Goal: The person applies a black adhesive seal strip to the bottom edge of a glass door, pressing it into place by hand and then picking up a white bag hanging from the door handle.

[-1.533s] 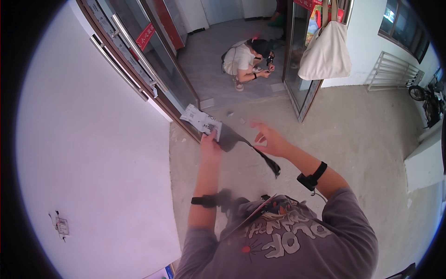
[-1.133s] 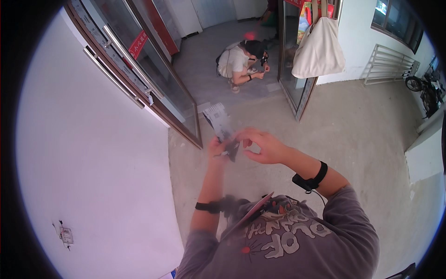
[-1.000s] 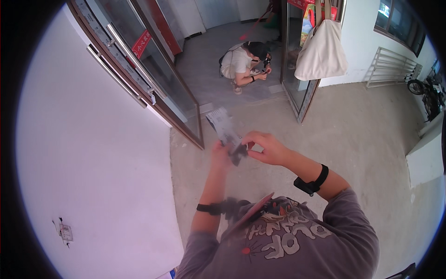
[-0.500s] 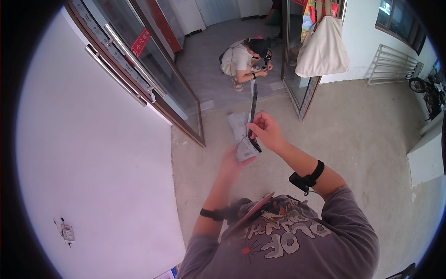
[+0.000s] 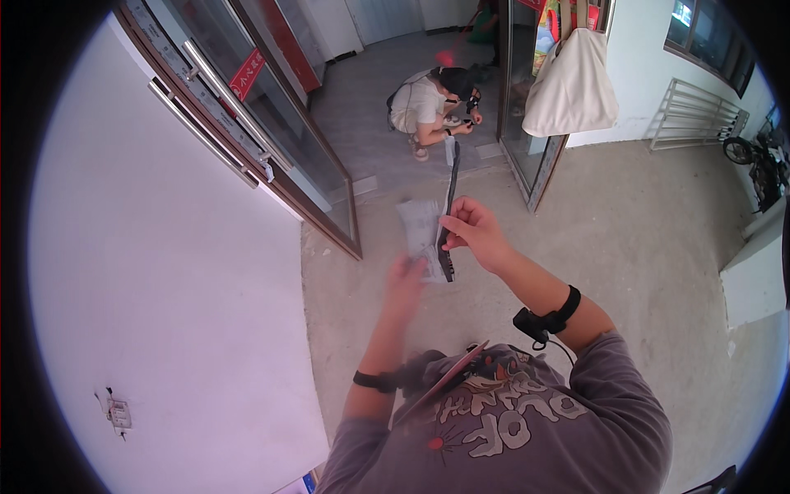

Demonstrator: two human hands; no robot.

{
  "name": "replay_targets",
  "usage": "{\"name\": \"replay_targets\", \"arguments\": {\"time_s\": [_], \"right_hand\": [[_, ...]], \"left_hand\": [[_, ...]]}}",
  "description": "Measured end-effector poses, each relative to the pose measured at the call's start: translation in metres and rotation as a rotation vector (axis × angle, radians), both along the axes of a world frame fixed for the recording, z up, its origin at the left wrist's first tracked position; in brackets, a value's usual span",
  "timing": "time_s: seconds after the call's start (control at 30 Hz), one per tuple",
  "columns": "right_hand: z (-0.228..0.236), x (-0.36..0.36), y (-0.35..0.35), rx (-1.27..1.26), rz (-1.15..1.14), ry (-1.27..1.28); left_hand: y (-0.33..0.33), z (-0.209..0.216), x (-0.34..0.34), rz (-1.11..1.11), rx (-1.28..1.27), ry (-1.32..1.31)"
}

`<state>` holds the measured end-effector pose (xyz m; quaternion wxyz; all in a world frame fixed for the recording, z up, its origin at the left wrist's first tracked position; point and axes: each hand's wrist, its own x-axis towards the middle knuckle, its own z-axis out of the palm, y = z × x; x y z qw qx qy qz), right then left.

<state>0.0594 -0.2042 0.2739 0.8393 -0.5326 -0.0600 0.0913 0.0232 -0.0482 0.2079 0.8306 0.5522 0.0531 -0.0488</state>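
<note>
My right hand (image 5: 476,233) pinches a long thin black tool (image 5: 454,177) between thumb and fingers. Its lower end looks toothed or bristled, and a pale, clear-looking piece (image 5: 450,148) shows at its upper tip. Just left of it is a pale grey, soft-looking item (image 5: 420,224) with faint markings, too blurred to name. My left hand (image 5: 404,281), smeared by motion, is closed around the lower part of this item. The tool's toothed end lies against or just over the item's right edge; I cannot tell which.
Ahead, a person (image 5: 428,103) crouches inside the doorway. A glass door (image 5: 288,115) stands open at left; a cream bag (image 5: 573,86) hangs at the right-hand door. A white wall (image 5: 173,288) runs along my left. A metal rack (image 5: 695,115) and a motorbike (image 5: 765,165) are at far right.
My left hand has moved slightly left with the pale grey item. The black tool now stands a little more upright, its lower end shifted left; my right hand has barely moved.
</note>
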Motion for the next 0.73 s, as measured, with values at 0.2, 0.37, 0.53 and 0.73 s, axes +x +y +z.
{"name": "replay_targets", "arguments": {"time_s": [0.2,0.37,0.53,0.73], "right_hand": [[0.035,-0.004,-0.01,-0.112,0.04,0.022],[0.042,0.01,-0.034,-0.733,-0.16,-0.462],[0.072,0.009,-0.042,-0.347,0.052,-0.391],[0.08,0.021,-0.051,-0.347,0.431,-0.594]], "left_hand": [[0.008,0.002,0.002,-0.027,0.236,-0.224],[0.004,0.026,-0.002,-0.042,0.308,-0.247],[0.009,0.045,-0.006,-0.254,0.375,-0.243],[0.003,0.07,-0.016,-0.664,0.376,-0.195]]}}
